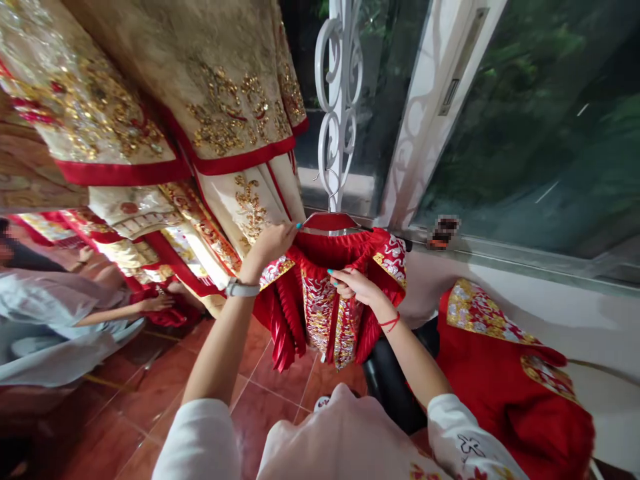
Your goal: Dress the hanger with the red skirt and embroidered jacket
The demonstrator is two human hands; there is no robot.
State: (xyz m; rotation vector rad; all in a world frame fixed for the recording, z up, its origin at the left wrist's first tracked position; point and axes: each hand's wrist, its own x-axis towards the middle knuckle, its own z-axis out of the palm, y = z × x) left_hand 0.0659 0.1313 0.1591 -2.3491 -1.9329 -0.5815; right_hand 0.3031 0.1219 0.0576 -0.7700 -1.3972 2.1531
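In the head view a red pleated skirt [320, 307] with gold and silver embroidered panels hangs from a red hanger [333, 222]. The hanger's hook is at a white scrolled metal post [330, 153]. My left hand [274, 248] is closed at the hanger's left end, on the corner of the skirt's waist; the exact grip is partly hidden. At the front of the gathered waistband, my right hand [359, 285] pinches the cloth between thumb and fingers. The waist opening gapes between the hanger and my right hand.
Cream and gold embroidered garments [240, 113] with red hems hang at the left. Another person [65, 313] crouches there, hands on red cloth [173, 313]. Red embroidered clothing [510, 373] lies at the right beside a black object [395, 380]. A glass window [540, 133] stands behind.
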